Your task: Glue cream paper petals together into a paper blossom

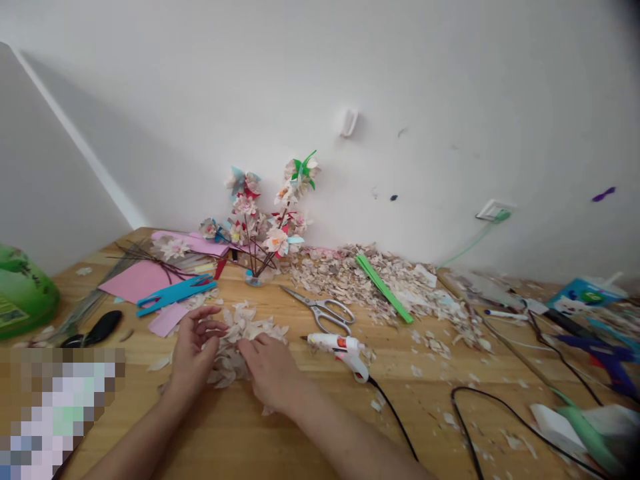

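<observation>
Head view: petals [251,320] are lying heaped.
Left hand [199,343]: hovering unclenched, seemingly empty.
Right hand [270,370]: touching petals; cannot tell whether gripping.
Petals: probably needing gentle, single pinching.

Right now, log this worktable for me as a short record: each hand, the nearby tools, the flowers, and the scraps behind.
Left hand: half curled at the left side of the pale petal pile; contact unclear
Right hand: fingers at the pile's right side; grip hidden
Glue gun: white, lying right of the pile, nozzle toward it
Scissors: on the table, just beyond the glue gun
Flowers: several on thin stems, upright near the wall
Scrap heap: right of the flowers, green strip on top
</observation>
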`<state>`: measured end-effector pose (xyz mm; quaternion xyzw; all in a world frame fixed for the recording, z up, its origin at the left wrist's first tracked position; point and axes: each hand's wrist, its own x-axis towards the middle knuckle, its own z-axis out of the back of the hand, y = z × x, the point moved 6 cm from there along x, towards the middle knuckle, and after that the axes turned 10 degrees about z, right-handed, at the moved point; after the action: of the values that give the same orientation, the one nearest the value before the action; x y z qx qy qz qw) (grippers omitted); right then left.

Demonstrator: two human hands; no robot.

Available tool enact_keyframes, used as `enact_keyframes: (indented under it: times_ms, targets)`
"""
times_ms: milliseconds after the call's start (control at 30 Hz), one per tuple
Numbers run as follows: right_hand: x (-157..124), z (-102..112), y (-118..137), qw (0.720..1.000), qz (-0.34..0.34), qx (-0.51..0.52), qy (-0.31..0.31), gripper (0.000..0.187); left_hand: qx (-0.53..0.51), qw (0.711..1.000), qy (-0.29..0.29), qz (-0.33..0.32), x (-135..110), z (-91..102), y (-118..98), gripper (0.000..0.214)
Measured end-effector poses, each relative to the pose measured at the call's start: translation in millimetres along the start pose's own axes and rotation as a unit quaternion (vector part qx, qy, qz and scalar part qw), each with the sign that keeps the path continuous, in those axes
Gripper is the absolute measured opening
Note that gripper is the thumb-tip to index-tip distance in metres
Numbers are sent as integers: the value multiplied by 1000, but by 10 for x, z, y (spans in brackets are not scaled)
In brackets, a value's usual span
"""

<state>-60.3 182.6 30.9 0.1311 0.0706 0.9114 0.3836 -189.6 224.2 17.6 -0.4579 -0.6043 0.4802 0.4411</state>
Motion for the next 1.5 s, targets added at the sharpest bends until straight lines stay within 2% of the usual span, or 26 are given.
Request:
enact_keyframes:
  times_ms: [200, 367, 533, 600, 667, 767, 833, 900, 1000, 1067, 1133, 1233, 1367, 1433, 1500]
  targets:
    - [24, 12, -117, 994, -83, 26, -65, 24, -26, 1000, -2, 5, 1, -29, -39, 36]
    - [-20, 63, -250, 974, -150, 109, -132, 30, -56, 998, -22, 13, 49, 26, -41, 34]
    - [-90, 72, -336, 960, -195, 133, -153, 37, -79, 996, -15, 43, 38, 1, -34, 35]
    - [-101, 122, -275, 962, -195, 109, -157, 37, -89, 995, -12, 48, 13, -12, -67, 35]
    - [-63, 155, -140, 972, -162, 94, -144, 36, -100, 994, -18, 51, -6, -2, -117, 35]
    - [60, 105, 89, 988, -83, 95, -92, 37, -116, 991, -34, 53, -13, 45, -187, 35]
    - [134, 30, 156, 991, -58, 107, -59, 35, -130, 989, -45, 56, -10, 74, -204, 35]
    - [175, -22, 129, 988, -69, 126, -47, 31, -144, 986, -50, 65, -10, 83, -187, 36]
    - [170, -13, 4, 975, -117, 172, -77, 27, -143, 984, -43, 93, -15, 64, -110, 37]
    - [136, 17, -84, 955, -151, 225, -117, 31, -129, 985, -37, 105, -15, 53, -60, 36]
    - [88, 17, -170, 920, -190, 300, -164, 34, -117, 987, -29, 106, -14, 44, -23, 35]
    - [8, -64, -272, 835, -247, 437, -226, 31, -111, 987, -3, 117, -29, -11, 33, 34]
    - [-95, -161, -302, 714, -277, 584, -270, 33, -108, 977, 77, 164, -116, -201, 80, 30]
    - [-147, -162, -289, 672, -279, 627, -278, 36, -106, 969, 126, 186, -180, -306, 73, 34]
    - [-193, -143, -277, 645, -278, 654, -282, 37, -95, 962, 163, 197, -239, -379, 57, 42]
